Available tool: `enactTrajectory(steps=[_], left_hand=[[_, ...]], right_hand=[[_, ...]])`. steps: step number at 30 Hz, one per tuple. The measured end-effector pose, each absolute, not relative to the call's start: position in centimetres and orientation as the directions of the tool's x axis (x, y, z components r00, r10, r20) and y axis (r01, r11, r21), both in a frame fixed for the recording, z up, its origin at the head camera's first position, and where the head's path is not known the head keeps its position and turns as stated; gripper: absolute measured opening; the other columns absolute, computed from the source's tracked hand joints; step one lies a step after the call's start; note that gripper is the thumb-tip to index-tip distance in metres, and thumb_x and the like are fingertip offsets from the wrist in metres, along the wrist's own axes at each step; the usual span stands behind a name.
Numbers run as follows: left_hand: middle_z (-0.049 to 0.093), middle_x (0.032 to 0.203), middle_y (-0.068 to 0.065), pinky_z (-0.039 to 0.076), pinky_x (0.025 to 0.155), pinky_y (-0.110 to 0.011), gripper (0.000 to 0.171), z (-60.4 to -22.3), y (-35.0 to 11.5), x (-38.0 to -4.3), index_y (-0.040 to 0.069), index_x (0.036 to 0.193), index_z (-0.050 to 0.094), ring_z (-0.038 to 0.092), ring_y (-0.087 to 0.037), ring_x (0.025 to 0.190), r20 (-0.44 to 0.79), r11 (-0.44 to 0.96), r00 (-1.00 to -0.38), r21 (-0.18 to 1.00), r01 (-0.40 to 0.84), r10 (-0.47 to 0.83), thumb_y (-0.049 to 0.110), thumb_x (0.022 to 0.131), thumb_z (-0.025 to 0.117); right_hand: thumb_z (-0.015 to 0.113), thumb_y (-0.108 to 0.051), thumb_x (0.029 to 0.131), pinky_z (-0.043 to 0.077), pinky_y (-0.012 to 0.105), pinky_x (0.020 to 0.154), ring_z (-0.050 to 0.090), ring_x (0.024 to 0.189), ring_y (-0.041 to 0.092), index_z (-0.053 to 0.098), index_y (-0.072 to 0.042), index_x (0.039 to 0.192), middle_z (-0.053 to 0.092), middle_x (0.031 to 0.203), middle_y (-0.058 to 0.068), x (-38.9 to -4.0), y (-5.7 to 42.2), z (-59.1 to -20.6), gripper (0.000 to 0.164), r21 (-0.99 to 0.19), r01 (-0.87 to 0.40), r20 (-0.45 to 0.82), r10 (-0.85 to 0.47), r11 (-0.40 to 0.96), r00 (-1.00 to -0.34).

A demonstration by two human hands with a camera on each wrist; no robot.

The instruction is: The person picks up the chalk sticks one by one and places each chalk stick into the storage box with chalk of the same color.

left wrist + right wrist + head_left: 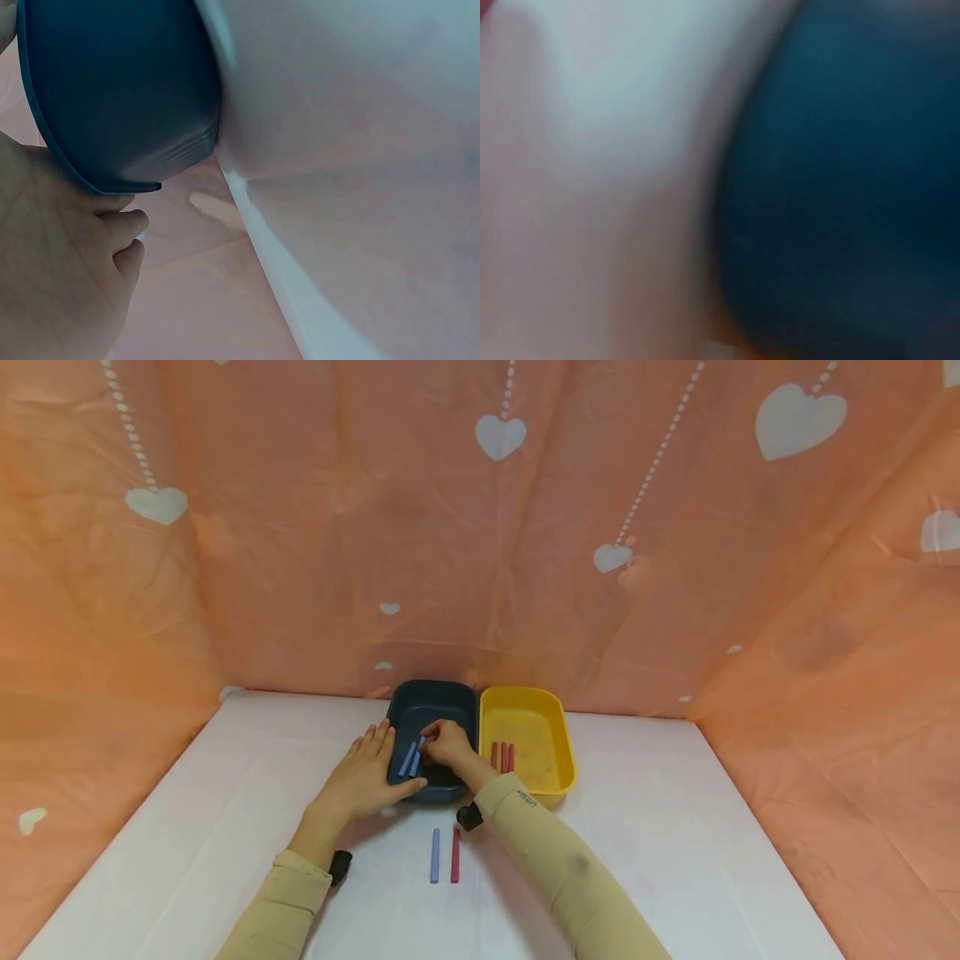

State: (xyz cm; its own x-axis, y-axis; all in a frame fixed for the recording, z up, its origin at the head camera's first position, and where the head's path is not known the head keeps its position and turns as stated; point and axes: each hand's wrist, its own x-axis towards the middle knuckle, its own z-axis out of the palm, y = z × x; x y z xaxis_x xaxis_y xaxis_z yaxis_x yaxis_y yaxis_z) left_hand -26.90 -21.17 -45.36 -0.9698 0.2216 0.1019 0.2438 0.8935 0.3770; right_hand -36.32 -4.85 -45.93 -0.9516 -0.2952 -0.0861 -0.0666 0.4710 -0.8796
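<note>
My right hand (pixel 448 745) reaches into the dark blue bin (pixel 433 692) and pinches a slim blue stick (pixel 422 740) at its upper end. Beside that stick, other blue sticks (pixel 407 761) lie in the bin. My left hand (pixel 363 777) rests along the bin's left rim with fingers extended and thumb over the front edge. In the left wrist view the palm (pixel 60 255) lies against the outer wall of the bin (pixel 127 90). The right wrist view is blurred and shows mostly the bin's side (pixel 840 187).
Touching the dark bin on its right is a yellow bin (pixel 564 752) with several red sticks (pixel 503 757) inside. On the white table (pixel 652 827) in front lie one blue stick (pixel 435 856) and one red stick (pixel 455 856). An orange curtain (pixel 420 552) surrounds the table's back and sides.
</note>
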Motion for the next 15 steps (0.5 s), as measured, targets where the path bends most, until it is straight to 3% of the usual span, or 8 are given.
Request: enactTrajectory(steps=[15], left_hand=[[0.016, 0.169, -0.031, 0.016, 0.126, -0.061, 0.113, -45.28, -21.21, -26.76, -0.014, 0.159, 0.022, 0.016, -0.049, 0.156, 0.111, 0.893, -0.969, 0.376, 0.246, 0.22, 0.071, 0.094, 0.058]], right_hand=[[0.077, 0.0, 0.091, 0.061, 0.028, 0.061, 0.075, 0.07, 0.026, 0.072, 0.003, 0.108, 0.07, 0.087, 0.01, -36.65, -5.06, -46.33, 0.018, -0.813, -0.128, -0.061, -0.302, 0.568, -0.951]])
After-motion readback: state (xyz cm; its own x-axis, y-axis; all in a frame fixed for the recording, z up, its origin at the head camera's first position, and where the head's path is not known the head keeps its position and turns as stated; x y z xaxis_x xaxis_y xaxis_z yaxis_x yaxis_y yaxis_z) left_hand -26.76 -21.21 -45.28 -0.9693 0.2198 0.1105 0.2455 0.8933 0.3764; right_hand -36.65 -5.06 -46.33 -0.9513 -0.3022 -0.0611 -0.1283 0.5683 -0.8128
